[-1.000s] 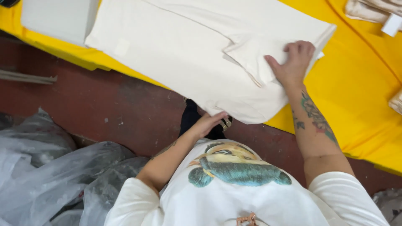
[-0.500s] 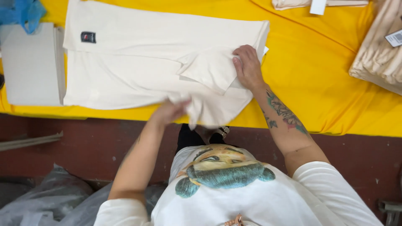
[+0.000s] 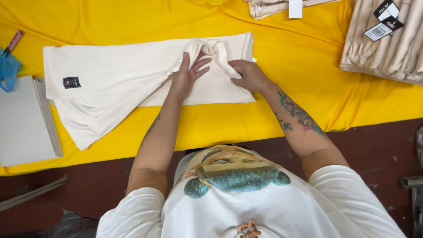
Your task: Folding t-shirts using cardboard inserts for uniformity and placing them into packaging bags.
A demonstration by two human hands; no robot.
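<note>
A cream garment (image 3: 114, 83) lies folded lengthwise on the yellow cloth-covered table (image 3: 299, 92), with a small dark label near its left end. My left hand (image 3: 187, 75) lies flat on the garment's middle, fingers spread, pressing down a folded-over flap. My right hand (image 3: 249, 75) rests on the garment's right end and pinches a bunched fold of fabric near its top edge. A loose corner of the garment hangs toward the table's near edge at the left.
A stack of white card sheets (image 3: 24, 119) sits at the left edge, with a blue plastic bag (image 3: 9, 70) and a pink-handled tool (image 3: 13, 42) above it. Folded beige garments with hang tags (image 3: 387, 39) lie at the top right, and another folded stack (image 3: 282, 6) at top centre.
My left hand came up from the table's near edge, carrying the lower part of the garment over onto its middle. My right hand stayed on the right end.
</note>
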